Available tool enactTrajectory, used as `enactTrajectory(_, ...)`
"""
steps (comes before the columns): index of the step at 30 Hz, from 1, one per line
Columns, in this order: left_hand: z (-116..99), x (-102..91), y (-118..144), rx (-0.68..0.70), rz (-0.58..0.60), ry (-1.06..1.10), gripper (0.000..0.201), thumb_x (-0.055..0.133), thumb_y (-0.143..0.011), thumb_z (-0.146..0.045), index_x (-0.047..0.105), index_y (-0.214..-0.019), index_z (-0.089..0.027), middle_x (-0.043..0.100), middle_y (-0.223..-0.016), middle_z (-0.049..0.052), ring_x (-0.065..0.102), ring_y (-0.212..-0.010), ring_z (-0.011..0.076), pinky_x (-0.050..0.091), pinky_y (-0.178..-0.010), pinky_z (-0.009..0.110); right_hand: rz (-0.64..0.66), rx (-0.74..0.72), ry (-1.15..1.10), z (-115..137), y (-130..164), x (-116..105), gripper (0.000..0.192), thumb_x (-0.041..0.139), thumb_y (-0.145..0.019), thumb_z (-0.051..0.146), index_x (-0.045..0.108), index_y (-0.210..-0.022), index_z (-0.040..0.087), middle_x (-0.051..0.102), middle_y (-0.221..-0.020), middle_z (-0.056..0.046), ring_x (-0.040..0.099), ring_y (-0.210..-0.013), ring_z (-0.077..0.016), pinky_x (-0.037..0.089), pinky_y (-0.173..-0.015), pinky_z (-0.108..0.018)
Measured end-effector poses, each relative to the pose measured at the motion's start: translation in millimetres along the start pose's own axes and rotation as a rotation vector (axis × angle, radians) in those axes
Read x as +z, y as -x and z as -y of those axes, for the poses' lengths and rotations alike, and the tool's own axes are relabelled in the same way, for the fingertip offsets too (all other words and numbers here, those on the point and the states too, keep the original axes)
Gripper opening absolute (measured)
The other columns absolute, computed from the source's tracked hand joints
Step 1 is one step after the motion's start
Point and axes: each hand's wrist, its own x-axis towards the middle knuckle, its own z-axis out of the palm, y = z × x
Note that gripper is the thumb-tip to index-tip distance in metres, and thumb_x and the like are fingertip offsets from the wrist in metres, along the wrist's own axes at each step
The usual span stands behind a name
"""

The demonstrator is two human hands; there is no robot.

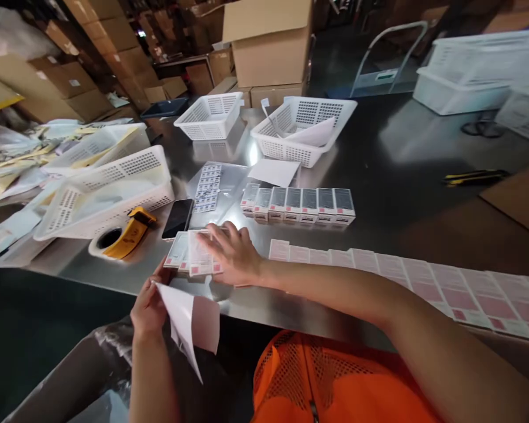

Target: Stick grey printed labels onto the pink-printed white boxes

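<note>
My left hand (147, 305) pinches a curled white and pink sheet (189, 323) below the near edge of the steel table (401, 153). My right hand (233, 252) lies palm down, fingers spread, on a small pile of flat pink-and-white cards (189, 255) at the table's front. A long row of the same pink cards (423, 282) runs to the right along the front edge. Behind it stands a row of small boxes (300, 205) side by side.
A black phone (178, 218), a sheet of small labels (207, 188) and a yellow tape dispenser (123, 235) lie left of centre. White baskets (302, 126) (209, 114) (110, 194) stand behind and left. Cardboard boxes (268, 47) and white crates (476, 76) line the back.
</note>
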Motion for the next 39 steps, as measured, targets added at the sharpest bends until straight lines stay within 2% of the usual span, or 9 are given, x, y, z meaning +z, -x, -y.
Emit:
enactTrajectory(7, -1.5, 5.7, 0.5, 0.06, -0.026, -0.081, 0.032, 0.078, -0.064, -0.044, 0.055, -0.064, -0.022, 0.073, -0.113, 0.003, 0.056, -0.125, 0.0332, 0.03, -0.117, 0.056, -0.215, 0.095, -0.004, -48.3, -4.5, -62.6, 0.096, 0.057, -0.078, 0.062, 0.02, -0.156, 0.021, 0.025, -0.159, -0.009, 0.029, -0.132, -0.0368, 0.035, -0.1, -0.05)
enactTrajectory(14, -10.7, 17.3, 8.2, 0.055, -0.048, -0.146, 0.028, 0.08, -0.059, -0.043, 0.057, -0.06, -0.026, 0.07, -0.125, -0.004, 0.044, -0.137, 0.0397, 0.017, -0.122, 0.064, -0.221, 0.39, 0.08, -214.5, 148.4, -160.4, 0.098, 0.072, -0.067, 0.055, 0.035, -0.148, 0.015, 0.038, -0.151, -0.016, 0.037, -0.134, -0.0392, 0.025, -0.111, -0.052)
enactTrajectory(18, -9.4, 12.8, 5.8, -0.043, -0.01, -0.151, 0.024, 0.068, -0.068, -0.046, 0.056, -0.058, -0.027, 0.068, -0.128, -0.01, 0.04, -0.14, 0.0394, 0.018, -0.121, 0.068, -0.059, 0.623, 0.055, -275.2, 229.3, -149.1, 0.093, 0.067, -0.068, 0.058, 0.044, -0.144, 0.008, 0.05, -0.141, -0.023, 0.047, -0.125, -0.041, 0.036, -0.105, -0.052)
enactTrajectory(21, -4.1, 9.1, 5.9, 0.013, 0.018, -0.175, 0.016, 0.073, -0.063, -0.034, 0.058, -0.061, -0.029, 0.067, -0.129, -0.013, 0.045, -0.137, 0.0363, 0.02, -0.121, 0.065, 0.098, 0.657, -0.011, -285.3, 239.9, -122.4, 0.105, 0.071, -0.062, 0.055, 0.035, -0.15, 0.009, 0.044, -0.148, -0.022, 0.043, -0.131, -0.0422, 0.036, -0.108, -0.055)
enactTrajectory(24, 0.2, 8.2, 8.4, 0.096, 0.022, -0.154, 0.021, 0.08, -0.057, -0.025, 0.061, -0.066, -0.027, 0.067, -0.129, -0.009, 0.05, -0.133, 0.0339, 0.024, -0.122, 0.058, 0.243, 0.716, 0.02, -273.6, 210.4, -108.1, 0.125, 0.076, -0.06, 0.057, 0.015, -0.157, 0.007, 0.024, -0.158, -0.029, 0.02, -0.145, -0.049, 0.024, -0.112, -0.063)
enactTrajectory(27, -0.4, 7.3, 4.1, 0.026, 0.037, -0.131, 0.024, 0.076, -0.066, -0.04, 0.059, -0.065, -0.023, 0.063, -0.136, 0.002, 0.053, -0.13, 0.0355, 0.033, -0.116, 0.056, 0.145, 0.567, 0.079, -230.8, 154.4, -103.2, 0.123, 0.069, -0.07, 0.067, 0.006, -0.158, 0.009, 0.007, -0.163, -0.026, -0.005, -0.148, -0.0481, 0.012, -0.114, -0.063)
enactTrajectory(29, -5.7, 6.6, -5.8, -0.029, 0.062, -0.114, 0.03, 0.075, -0.066, -0.045, 0.058, -0.063, -0.021, 0.058, -0.142, 0.008, 0.05, -0.131, 0.0377, 0.039, -0.111, 0.054, 0.052, 0.342, 0.022, -179.2, 113.0, -94.7, 0.12, 0.065, -0.07, 0.074, 0.01, -0.158, 0.014, 0.01, -0.163, -0.023, 0.005, -0.148, -0.0489, 0.014, -0.114, -0.065)
enactTrajectory(34, -28.9, 13.4, -42.1, -0.077, 0.107, -0.092, 0.03, 0.081, -0.057, -0.043, 0.064, -0.064, -0.02, 0.049, -0.15, 0.004, 0.034, -0.143, 0.0355, 0.041, -0.108, 0.041, 0.305, -0.011, -0.05, -42.4, 38.9, -38.1, 0.129, 0.074, -0.059, 0.073, 0.014, -0.158, 0.016, 0.021, -0.159, -0.027, 0.031, -0.137, -0.0536, 0.032, -0.106, -0.065)
enactTrajectory(39, -32.7, 34.7, -46.2, -0.204, 0.268, -0.063, 0.029, 0.081, -0.057, -0.04, 0.062, -0.058, -0.018, 0.057, -0.141, 0.008, 0.047, -0.129, 0.0398, 0.046, -0.095, 0.043, 0.354, 0.101, -0.063, -19.4, 9.6, 2.8, 0.122, 0.077, -0.063, 0.044, 0.009, -0.158, 0.009, 0.05, -0.133, -0.025, 0.053, -0.112, -0.0412, 0.049, -0.089, -0.051)
